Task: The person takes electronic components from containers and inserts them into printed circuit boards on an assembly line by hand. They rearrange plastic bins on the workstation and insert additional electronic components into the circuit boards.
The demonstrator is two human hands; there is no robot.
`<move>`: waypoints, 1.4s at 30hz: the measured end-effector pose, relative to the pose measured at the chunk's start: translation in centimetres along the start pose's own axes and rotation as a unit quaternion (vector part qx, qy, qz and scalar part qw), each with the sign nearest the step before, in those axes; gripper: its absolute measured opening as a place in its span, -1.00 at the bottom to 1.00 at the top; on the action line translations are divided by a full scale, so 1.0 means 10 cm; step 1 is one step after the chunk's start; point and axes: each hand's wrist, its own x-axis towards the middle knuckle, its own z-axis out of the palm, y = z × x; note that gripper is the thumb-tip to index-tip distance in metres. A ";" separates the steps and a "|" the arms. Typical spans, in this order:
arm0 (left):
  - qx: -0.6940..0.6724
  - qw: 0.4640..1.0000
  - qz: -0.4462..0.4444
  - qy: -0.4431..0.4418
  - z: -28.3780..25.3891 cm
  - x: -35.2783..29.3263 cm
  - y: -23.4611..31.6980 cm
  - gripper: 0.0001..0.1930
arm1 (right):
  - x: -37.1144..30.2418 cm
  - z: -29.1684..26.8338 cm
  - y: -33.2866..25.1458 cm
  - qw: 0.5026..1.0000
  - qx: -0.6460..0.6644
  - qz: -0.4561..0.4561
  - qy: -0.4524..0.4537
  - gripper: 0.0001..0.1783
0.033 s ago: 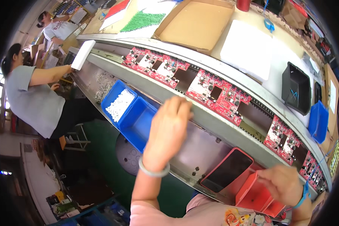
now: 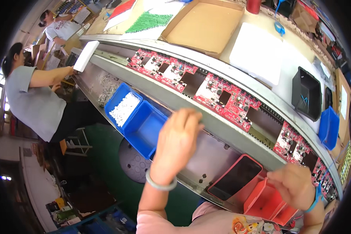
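Observation:
My left hand (image 2: 178, 142) hovers over the near edge of the metal rail, just right of the empty blue bin (image 2: 146, 126). Its fingers are curled together, and whatever they might hold is hidden. Above the red bin (image 2: 261, 199) at lower right is my right hand (image 2: 294, 185), fingers bent and closed toward the thumb; I cannot make out anything in it. Red circuit boards (image 2: 226, 95) sit in a row along the track beyond both hands. A phone in a red case (image 2: 236, 177) lies between the hands, on the metal ledge.
White small parts (image 2: 124, 108) fill another blue bin, with a heap of metal pieces (image 2: 107, 91) beyond. Across the track are a cardboard tray (image 2: 202, 25), white sheets (image 2: 255, 54) and a black bin (image 2: 306, 93). At left, a co-worker (image 2: 35, 101) reaches to a white box (image 2: 85, 56).
My left hand has shifted slightly nearer and to the right, off the rail's edge. My right hand has hardly moved.

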 end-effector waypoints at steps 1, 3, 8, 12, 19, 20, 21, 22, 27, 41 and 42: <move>-0.017 1.000 -0.002 0.008 0.00 -0.17 0.04 -0.70 | 0.26 -0.01 -0.03 1.000 0.005 -0.028 0.013 -0.79; -0.056 0.998 0.007 0.024 0.04 -0.38 0.13 -0.66 | 0.79 0.00 -0.12 0.999 0.017 -0.034 0.023 -0.84; -0.113 0.992 0.002 0.063 0.14 -0.77 0.28 -0.66 | 2.04 0.45 0.07 0.992 0.026 -0.117 0.046 -0.90; -0.169 0.982 -0.008 0.088 0.28 -1.06 0.33 -0.65 | 2.86 0.87 0.15 0.994 -0.015 -0.103 0.041 -0.89; -0.133 0.985 -0.063 0.090 0.30 -1.04 0.33 -0.59 | 3.38 1.31 0.29 0.984 -0.124 -0.118 0.050 -0.86; -0.137 0.984 -0.064 0.090 0.30 -1.04 0.32 -0.59 | 3.41 1.34 0.29 0.984 -0.126 -0.116 0.047 -0.86; -0.134 0.985 -0.064 0.090 0.31 -1.04 0.31 -0.58 | 3.42 1.36 0.28 0.986 -0.111 -0.113 0.059 -0.85; -0.131 0.985 -0.064 0.089 0.31 -1.04 0.31 -0.58 | 3.44 1.38 0.28 0.987 -0.096 -0.109 0.072 -0.84; -0.121 0.986 -0.067 0.092 0.31 -1.07 0.31 -0.58 | 3.45 1.44 0.26 0.979 -0.148 -0.115 0.078 -0.81; -0.121 0.986 -0.071 0.087 0.32 -1.06 0.31 -0.58 | 3.42 1.41 0.22 0.987 -0.130 -0.075 0.060 -0.86; -0.122 0.986 -0.071 0.088 0.33 -1.06 0.31 -0.58 | 3.44 1.39 0.22 0.986 -0.141 -0.077 0.042 -0.85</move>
